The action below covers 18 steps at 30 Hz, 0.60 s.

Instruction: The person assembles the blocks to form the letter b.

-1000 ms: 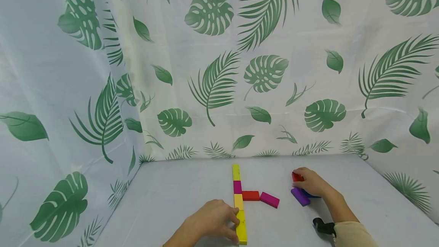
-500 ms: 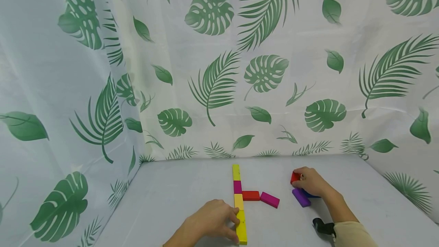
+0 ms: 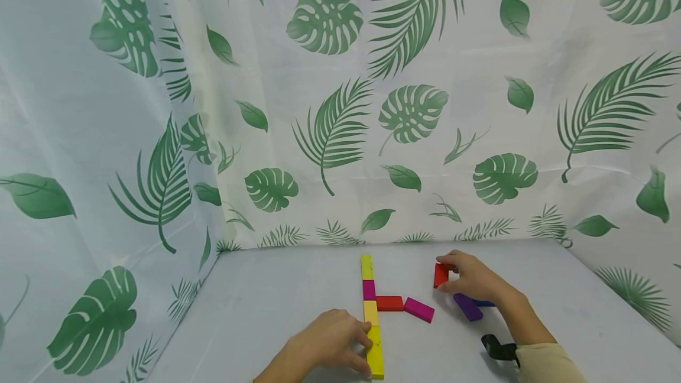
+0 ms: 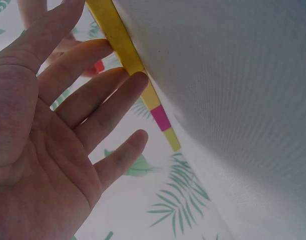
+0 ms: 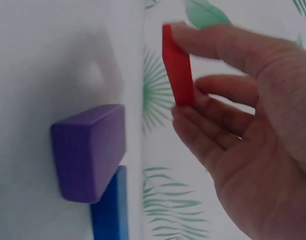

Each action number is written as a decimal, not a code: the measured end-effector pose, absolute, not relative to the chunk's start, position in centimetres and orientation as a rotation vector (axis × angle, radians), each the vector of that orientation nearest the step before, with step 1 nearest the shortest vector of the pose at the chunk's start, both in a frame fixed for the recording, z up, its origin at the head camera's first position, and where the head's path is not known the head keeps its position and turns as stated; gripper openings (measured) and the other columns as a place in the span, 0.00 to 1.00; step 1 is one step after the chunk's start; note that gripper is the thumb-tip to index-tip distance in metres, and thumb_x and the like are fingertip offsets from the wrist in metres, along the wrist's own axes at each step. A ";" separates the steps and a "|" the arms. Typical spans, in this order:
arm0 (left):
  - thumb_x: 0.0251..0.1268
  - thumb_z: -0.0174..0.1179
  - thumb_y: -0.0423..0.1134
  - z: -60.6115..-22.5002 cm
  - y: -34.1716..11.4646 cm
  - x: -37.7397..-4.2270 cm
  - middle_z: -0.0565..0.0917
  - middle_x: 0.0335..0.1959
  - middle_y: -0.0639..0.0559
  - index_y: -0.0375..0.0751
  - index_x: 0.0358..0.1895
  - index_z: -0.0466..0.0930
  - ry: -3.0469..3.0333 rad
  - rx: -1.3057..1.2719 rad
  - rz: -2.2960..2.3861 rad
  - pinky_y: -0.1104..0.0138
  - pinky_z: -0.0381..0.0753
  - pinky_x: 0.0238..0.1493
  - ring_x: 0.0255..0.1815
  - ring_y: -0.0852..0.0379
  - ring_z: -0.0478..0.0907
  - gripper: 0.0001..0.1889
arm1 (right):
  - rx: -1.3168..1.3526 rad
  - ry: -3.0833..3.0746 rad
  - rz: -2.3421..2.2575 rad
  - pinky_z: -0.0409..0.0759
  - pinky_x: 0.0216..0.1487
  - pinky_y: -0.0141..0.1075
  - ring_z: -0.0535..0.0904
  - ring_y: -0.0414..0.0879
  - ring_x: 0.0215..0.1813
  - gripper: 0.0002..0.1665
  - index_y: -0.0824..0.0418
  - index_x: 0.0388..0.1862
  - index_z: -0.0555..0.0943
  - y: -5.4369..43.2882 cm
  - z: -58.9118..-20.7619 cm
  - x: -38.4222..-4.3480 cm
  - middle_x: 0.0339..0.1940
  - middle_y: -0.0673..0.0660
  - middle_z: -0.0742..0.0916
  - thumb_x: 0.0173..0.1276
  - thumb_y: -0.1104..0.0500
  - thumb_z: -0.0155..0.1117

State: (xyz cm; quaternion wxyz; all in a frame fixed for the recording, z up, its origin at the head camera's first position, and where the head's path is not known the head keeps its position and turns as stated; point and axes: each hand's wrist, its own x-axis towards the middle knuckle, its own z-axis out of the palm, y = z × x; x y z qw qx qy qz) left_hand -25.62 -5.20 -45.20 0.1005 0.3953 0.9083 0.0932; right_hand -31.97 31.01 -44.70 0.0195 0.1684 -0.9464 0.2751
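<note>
Worktop (image 3: 250,300) spreads wide at the left hand's (image 3: 331,338) nine o'clock, its far edge meeting the leaf-print curtain (image 3: 340,211) at twelve. The left hand's fingers reach out nearly straight, tips touching the near yellow block (image 3: 375,356), where a straight row of blocks (image 3: 369,290) leads to twelve o'clock. A flat red block (image 3: 390,304) abuts the row at three o'clock, a magenta block (image 3: 419,310) slanting just beyond. Across a gap, the held red block (image 3: 441,276), a plain bright bar, is pinched between the right hand's (image 3: 476,279) thumb and fingers above the worktop. A purple block (image 3: 468,307) and a blue block (image 3: 483,303) lie at its four-to-five o'clock. Half a second ago it was just beside the purple block's far end; it has moved toward nine o'clock.
</note>
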 end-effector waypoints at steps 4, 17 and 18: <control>0.51 0.77 0.63 -45.2 -5.2 -25.6 0.86 0.60 0.67 0.68 0.49 0.91 2.689 1.175 0.273 0.73 0.77 0.51 0.52 0.72 0.81 0.21 | 0.620 -2.974 0.878 0.84 0.55 0.52 0.80 0.53 0.53 0.39 0.68 0.64 0.81 30.5 -44.3 -31.7 0.50 0.52 0.85 0.57 0.52 0.81; 0.51 0.78 0.62 -45.3 -5.1 -25.7 0.85 0.60 0.68 0.68 0.50 0.91 2.683 1.122 0.288 0.72 0.77 0.52 0.52 0.72 0.80 0.21 | 0.770 -3.055 0.975 0.84 0.50 0.36 0.80 0.49 0.52 0.33 0.64 0.60 0.83 30.6 -44.5 -30.2 0.48 0.50 0.84 0.57 0.54 0.82; 0.51 0.78 0.63 -45.3 -5.1 -25.7 0.85 0.60 0.68 0.68 0.50 0.91 2.683 1.126 0.288 0.73 0.77 0.52 0.53 0.72 0.80 0.21 | 0.770 -3.055 0.971 0.84 0.50 0.37 0.80 0.49 0.52 0.33 0.64 0.59 0.83 30.6 -44.5 -30.1 0.48 0.50 0.84 0.56 0.54 0.82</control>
